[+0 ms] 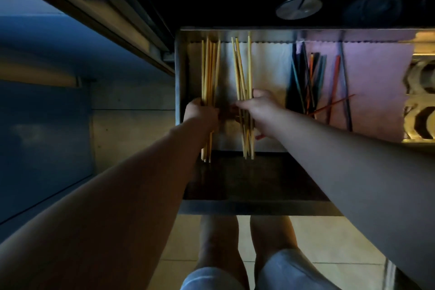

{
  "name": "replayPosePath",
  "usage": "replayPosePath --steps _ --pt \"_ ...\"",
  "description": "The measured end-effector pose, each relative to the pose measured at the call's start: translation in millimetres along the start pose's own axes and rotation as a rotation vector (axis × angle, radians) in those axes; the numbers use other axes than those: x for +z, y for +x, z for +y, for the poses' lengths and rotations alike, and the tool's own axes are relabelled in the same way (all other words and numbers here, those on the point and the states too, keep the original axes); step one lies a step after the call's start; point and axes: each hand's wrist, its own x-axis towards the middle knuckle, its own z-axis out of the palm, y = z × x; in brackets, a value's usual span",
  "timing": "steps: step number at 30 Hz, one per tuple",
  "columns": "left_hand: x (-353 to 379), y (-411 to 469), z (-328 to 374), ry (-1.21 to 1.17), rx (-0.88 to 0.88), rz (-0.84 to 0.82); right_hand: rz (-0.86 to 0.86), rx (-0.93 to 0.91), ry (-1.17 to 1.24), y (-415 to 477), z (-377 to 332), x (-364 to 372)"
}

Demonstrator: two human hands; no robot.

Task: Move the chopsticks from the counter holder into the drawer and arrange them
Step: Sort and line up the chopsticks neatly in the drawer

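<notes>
Both hands in the drawer [181, 82]. Left hand [202, 113] is closed round a tidy bundle of yellow chopsticks [209, 70] along the drawer's left wall. Right hand [257, 110] is closed round a second, looser bundle [242, 73] just right of it, over the white liner [268, 70]. The holder isn't in view, so I can't tell if more are left in it.

Risks as I see them:
- The right bundle is splayed at the far end, tips crossing. If I let go now, it likely fans out across the liner and I re-sort.
- Near ends of both bundles overhang the drawer's front edge. Loosen my grip and sticks could slide out toward the floor, or jam when the drawer shuts.
- Merging the two bundles: pushing the right one sideways may knock the left one askew against the wall.
- Dark and coloured sticks [306, 77] lie crossed further right on the pink liner [376, 73]; one orange stick [334, 105] points toward my right wrist. A wide move could drag it into the yellow set.
- Light is poor; miscounting pairs is easy.
</notes>
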Motion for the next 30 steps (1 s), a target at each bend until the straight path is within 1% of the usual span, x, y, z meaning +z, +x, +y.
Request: replayPosePath --steps 2,5,8,10,14,16,18,19,23,24,25,27,30 --pt "-2 4 -3 0.023 0.014 0.023 0.007 0.011 -0.046 3 -1 10" --pt "-2 7 -7 -0.012 0.012 0.049 0.023 0.0 -0.026 10 -2 25" --pt "0 7 -8 0.013 0.032 0.097 0.069 -0.007 -0.054 18 -2 35" --pt "1 6 -8 0.018 0.031 0.117 0.137 -0.04 -0.055 22 -3 40" --pt "3 1 -8 0.063 0.056 0.119 0.347 -0.128 -0.235 22 -2 42" --pt "6 -3 -6 0.104 0.053 0.117 0.394 -0.181 -0.262 23 0 42" --pt "9 -6 -5 0.219 0.081 0.103 0.423 -0.188 -0.274 21 3 40" --pt "9 -7 -5 0.311 0.122 0.081 0.433 -0.193 -0.273 20 4 40" --pt "4 -5 -12 0.826 0.385 -0.093 0.451 -0.267 -0.289 14 9 38" --pt "3 -3 -15 0.914 0.413 -0.128 0.449 -0.289 -0.316 13 9 38" --pt "3 -1 -16 0.962 0.405 -0.154 0.445 -0.305 -0.345 12 9 38" --pt "3 1 -17 0.986 0.35 -0.176 0.426 -0.322 -0.386 12 10 39" --pt "4 1 -14 0.962 0.286 -0.148 0.396 -0.324 -0.408 13 11 41"
